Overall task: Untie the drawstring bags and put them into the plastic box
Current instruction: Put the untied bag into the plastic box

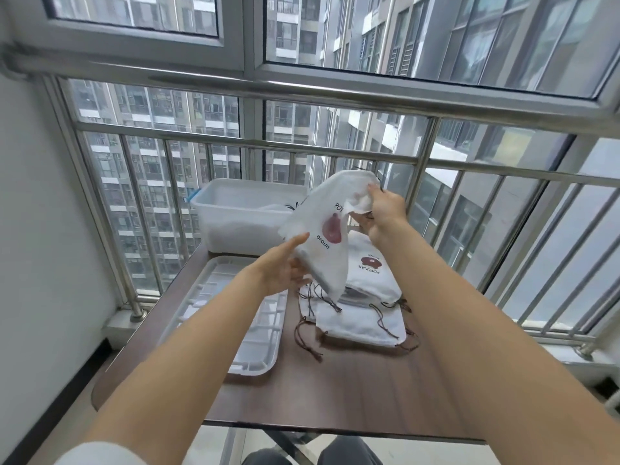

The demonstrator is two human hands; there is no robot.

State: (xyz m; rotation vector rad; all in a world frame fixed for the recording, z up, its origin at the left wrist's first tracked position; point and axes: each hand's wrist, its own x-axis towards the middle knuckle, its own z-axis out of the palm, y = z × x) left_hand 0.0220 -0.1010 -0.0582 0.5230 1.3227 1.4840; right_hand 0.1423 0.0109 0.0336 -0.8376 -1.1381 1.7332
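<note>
The white fabric drawstring bag with a brown printed motif (327,226) is held in the air at frame centre, above the brown wooden table (352,391). The right hand (385,209) pinches its upper edge; the left hand (285,270), fingers spread, touches its lower corner. Further white drawstring bags with brown cords (362,317) lie stacked below it. The translucent plastic box (241,216) stands behind, centre-left, with its white lid (231,317) flat in front of it.
</note>
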